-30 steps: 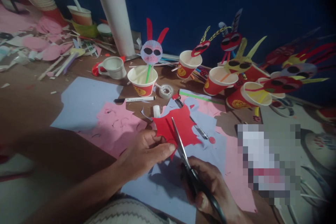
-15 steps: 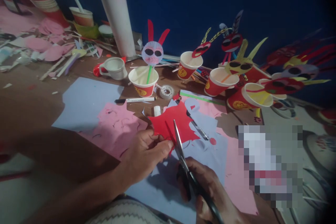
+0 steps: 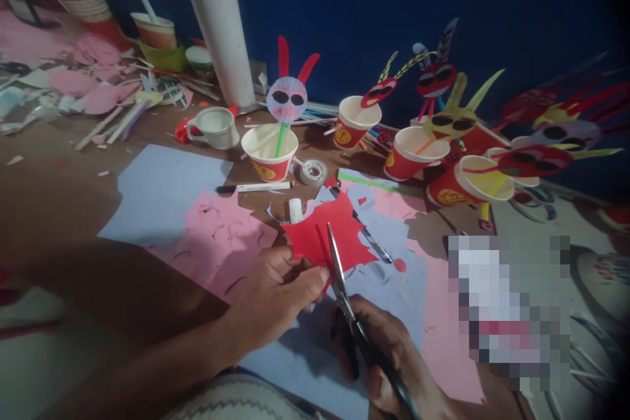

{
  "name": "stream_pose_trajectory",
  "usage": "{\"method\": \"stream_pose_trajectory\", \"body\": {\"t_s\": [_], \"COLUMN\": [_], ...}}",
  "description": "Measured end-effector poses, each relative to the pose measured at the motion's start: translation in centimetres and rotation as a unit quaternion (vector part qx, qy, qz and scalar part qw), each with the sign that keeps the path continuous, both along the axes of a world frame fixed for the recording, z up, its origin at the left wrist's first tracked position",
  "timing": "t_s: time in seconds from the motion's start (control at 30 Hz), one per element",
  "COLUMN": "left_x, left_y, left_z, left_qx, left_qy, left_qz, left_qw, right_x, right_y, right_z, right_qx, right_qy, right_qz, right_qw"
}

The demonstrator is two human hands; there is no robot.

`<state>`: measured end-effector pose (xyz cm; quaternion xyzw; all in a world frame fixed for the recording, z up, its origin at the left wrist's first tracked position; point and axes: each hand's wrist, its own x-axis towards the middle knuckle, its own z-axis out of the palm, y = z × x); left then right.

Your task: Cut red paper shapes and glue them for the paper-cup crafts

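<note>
Pinched between the thumb and fingers of my left hand (image 3: 290, 282) is a piece of red paper (image 3: 339, 230) with a jagged, cut outline. My right hand (image 3: 394, 348) grips black-handled scissors (image 3: 348, 307), its fingers in the loops. The metal blades point up and away, and one lies over the red paper close to my left thumb. Below both hands lie a light blue sheet (image 3: 325, 374) and a pink sheet (image 3: 447, 335). A black pen (image 3: 377, 246) and a white glue stick (image 3: 295, 210) rest just beyond the red paper.
Paper cups (image 3: 270, 156) with paper faces on straws stand along the back and right. A tape roll (image 3: 314, 172), a marker (image 3: 260, 188), a white mug (image 3: 214, 128) and a tall flask (image 3: 216, 33) are there too. Paper scraps (image 3: 73, 82) pile up at the left.
The red paper and my left hand have shifted very slightly right. The scissors and my right hand have barely moved.
</note>
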<state>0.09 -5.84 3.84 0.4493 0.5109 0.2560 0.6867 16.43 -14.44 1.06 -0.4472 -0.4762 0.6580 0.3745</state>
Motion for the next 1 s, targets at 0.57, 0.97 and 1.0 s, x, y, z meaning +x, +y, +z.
{"method": "stream_pose_trajectory", "body": {"t_s": [0.57,0.97,1.0], "left_x": [0.15,0.15,0.16], "left_y": [0.22,0.15,0.15], "left_z": [0.45,0.52,0.50], "left_qx": [0.014,0.001,-0.002], "left_qy": [-0.021,-0.035,-0.041], "left_qz": [-0.024,-0.026,-0.027], "left_qw": [0.999,0.999,0.999], "right_x": [-0.02,-0.10,-0.15], "right_y": [0.29,0.35,0.37], "right_z": [0.22,0.25,0.28], "right_qx": [0.000,-0.018,-0.021], "right_qy": [-0.005,0.026,0.028], "right_qz": [-0.005,-0.012,-0.015], "right_qw": [1.000,0.999,0.999]}}
